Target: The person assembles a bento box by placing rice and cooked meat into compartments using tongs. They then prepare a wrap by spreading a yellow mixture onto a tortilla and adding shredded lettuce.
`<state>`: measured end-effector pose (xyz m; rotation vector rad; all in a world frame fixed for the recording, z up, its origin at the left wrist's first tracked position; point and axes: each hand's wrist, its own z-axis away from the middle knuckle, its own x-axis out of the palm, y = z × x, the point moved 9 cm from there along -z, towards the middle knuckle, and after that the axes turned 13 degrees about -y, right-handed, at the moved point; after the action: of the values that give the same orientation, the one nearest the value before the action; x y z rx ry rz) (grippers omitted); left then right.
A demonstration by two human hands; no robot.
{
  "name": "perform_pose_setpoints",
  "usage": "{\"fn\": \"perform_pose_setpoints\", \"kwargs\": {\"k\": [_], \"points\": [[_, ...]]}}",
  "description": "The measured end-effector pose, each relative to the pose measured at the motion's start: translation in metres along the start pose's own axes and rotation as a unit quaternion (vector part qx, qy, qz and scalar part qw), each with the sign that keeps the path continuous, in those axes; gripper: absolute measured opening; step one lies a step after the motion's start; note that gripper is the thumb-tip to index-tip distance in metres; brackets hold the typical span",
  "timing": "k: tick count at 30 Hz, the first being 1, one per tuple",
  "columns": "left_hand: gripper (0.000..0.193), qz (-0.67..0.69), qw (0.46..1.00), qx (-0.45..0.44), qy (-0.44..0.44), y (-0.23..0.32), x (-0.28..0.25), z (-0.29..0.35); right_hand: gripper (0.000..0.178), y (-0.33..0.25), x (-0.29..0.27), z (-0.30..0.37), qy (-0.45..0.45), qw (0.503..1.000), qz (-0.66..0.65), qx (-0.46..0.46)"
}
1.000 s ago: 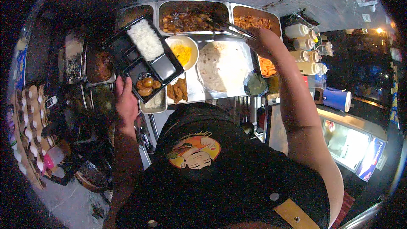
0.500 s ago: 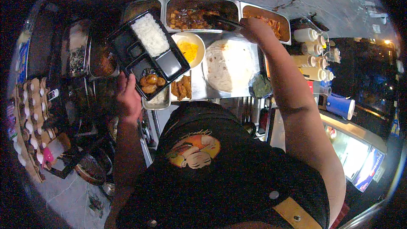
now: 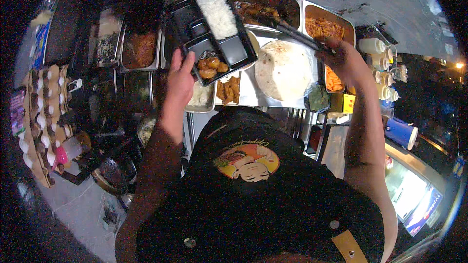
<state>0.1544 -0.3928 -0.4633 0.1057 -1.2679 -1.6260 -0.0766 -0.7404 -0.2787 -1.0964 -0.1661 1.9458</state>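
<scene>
Nearest the body, the left hand (image 3: 181,80) is gripping the near corner of a black divided tray (image 3: 210,31), fingers closed on its rim, holding it level over the food pans so its rice and fried pieces stay put. Farther out, the right hand (image 3: 341,61) is closing around long tongs (image 3: 292,31), reaching into the pan of brown stew (image 3: 263,7) beyond the flatbread (image 3: 282,70) on the tabletop (image 3: 248,95).

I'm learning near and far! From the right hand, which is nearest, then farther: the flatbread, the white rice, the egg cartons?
1. Flatbread: just left of the right hand.
2. White rice: farther left, in the black tray.
3. Egg cartons: far left edge.
</scene>
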Motion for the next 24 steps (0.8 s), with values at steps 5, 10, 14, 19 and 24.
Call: {"fn": "perform_pose_setpoints", "kwargs": {"k": [5,10,14,19,24], "points": [[0.084,0.028,0.999,-0.002,-0.046,0.004,0.037,-0.001,0.037,-0.072,0.034,0.057,-0.050,0.997,0.059,-0.016],[0.084,0.039,0.997,-0.003,-0.067,-0.007,0.042,-0.004,0.041,-0.096,0.042,0.070,-0.055,0.978,0.199,-0.015],[0.085,0.037,0.997,-0.014,-0.067,-0.015,0.049,-0.007,0.044,-0.089,0.031,0.089,-0.024,0.989,0.149,-0.007],[0.068,0.004,0.994,0.030,-0.109,-0.008,0.066,0.002,0.042,-0.057,0.040,0.082,-0.033,0.981,0.188,-0.041],[0.061,-0.091,0.994,0.051,-0.031,-0.030,0.038,0.002,0.051,0.094,-0.032,0.109,0.045,0.997,-0.048,0.027]]}}
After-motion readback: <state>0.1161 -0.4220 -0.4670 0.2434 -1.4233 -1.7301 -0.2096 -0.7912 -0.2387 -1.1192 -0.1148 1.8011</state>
